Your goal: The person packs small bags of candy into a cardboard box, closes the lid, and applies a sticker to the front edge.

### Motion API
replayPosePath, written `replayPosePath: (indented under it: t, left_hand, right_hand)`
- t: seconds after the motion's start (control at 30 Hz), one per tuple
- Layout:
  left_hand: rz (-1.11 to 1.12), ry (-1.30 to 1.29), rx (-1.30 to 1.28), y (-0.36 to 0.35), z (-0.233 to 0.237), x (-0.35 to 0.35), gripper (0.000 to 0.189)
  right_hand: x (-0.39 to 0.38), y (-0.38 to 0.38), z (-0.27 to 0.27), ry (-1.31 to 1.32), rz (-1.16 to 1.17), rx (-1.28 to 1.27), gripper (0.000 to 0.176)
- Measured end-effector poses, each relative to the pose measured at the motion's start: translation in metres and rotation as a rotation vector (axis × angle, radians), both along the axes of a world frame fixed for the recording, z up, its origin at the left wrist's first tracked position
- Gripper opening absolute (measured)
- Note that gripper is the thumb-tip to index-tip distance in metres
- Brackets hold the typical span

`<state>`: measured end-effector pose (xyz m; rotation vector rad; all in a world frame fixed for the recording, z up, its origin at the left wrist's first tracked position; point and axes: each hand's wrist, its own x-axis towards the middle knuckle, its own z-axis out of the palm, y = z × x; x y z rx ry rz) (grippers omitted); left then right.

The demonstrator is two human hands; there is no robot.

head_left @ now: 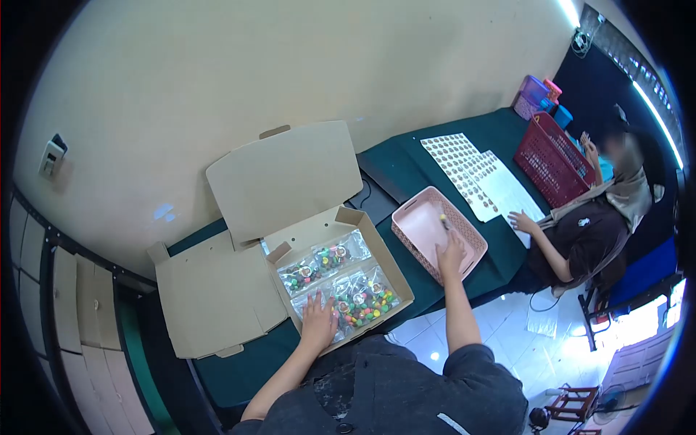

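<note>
Head view: left hand (319,319) lies flat, fingers spread open, on clear sweet bags (335,259) inside the open cardboard box (312,230) on the green bench (406,170). Right hand (451,255) reaches into the pink basket (420,228), fingers closed on a small yellow-tipped item (443,219), too small to identify.

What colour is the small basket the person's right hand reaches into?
Pink; the basket shows best in the head view.

Narrow green cloth (406,170) between box (390,257) and pink basket (475,235) (walls raised), lid (283,177) upright behind
</note>
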<state>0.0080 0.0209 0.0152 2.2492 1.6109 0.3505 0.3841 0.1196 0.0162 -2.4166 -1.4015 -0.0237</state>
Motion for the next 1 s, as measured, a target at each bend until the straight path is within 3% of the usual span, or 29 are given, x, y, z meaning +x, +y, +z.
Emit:
replayPosePath:
  t: [0.07, 0.13, 0.2, 0.23, 0.27, 0.33, 0.47, 0.53, 0.6, 0.67, 0.73, 0.8, 1.0]
  left_hand:
    - [-0.012, -0.125, -0.014, 0.012, 0.011, 0.000, 0.047]
    - [-0.012, -0.244, -0.029, 0.023, 0.024, 0.004, 0.046]
    - [-0.057, -0.823, -0.106, 0.036, 0.040, 0.009, 0.046]
    - [0.012, -1.006, -0.169, 0.037, 0.049, 0.015, 0.047]
    - [0.036, -1.000, -0.165, 0.034, 0.052, 0.020, 0.047]
    - [0.237, -1.581, -0.275, 0.031, 0.067, 0.030, 0.043]
    - [0.378, -1.553, -0.206, 0.022, 0.096, 0.012, 0.035]
    - [0.404, -1.573, -0.154, 0.022, 0.111, 0.001, 0.032]
    - [0.359, -1.484, -0.168, 0.018, 0.110, -0.013, 0.031]
    - [0.328, -1.473, -0.183, 0.013, 0.106, -0.014, 0.032]
    - [0.296, -1.422, -0.218, 0.006, 0.104, -0.008, 0.035]
    - [0.310, -1.428, -0.193, 0.006, 0.101, -0.005, 0.037]
    - [0.356, -1.455, -0.289, -0.001, 0.111, -0.010, 0.035]
  right_hand:
    - [-0.027, -0.001, 0.007, -0.091, 0.217, 0.492, 0.032]
    - [-0.083, -0.010, 0.034, 0.088, 0.406, 0.748, 0.020]
    - [-0.143, -0.030, 0.064, 0.220, 0.698, 0.744, 0.019]
    - [-0.166, -0.041, 0.061, 0.283, 0.825, 0.685, 0.021]
    - [-0.186, -0.052, 0.059, 0.347, 0.948, 0.626, 0.022]
    - [-0.224, -0.068, 0.074, 0.482, 1.088, 0.657, 0.024]
    - [-0.245, -0.082, 0.090, 0.615, 1.210, 0.533, 0.026]
    - [-0.235, -0.080, 0.086, 0.669, 1.140, 0.679, 0.034]
    - [-0.236, -0.077, 0.095, 0.644, 1.042, 0.627, 0.041]
    - [-0.247, -0.071, 0.124, 1.105, 0.854, 0.381, 0.052]
    - [-0.251, -0.070, 0.115, 1.171, 0.852, 0.312, 0.048]
    - [-0.248, -0.070, 0.115, 1.571, 0.802, -0.196, 0.038]
    - [-0.245, -0.071, 0.101, 1.588, 0.799, -0.186, 0.033]
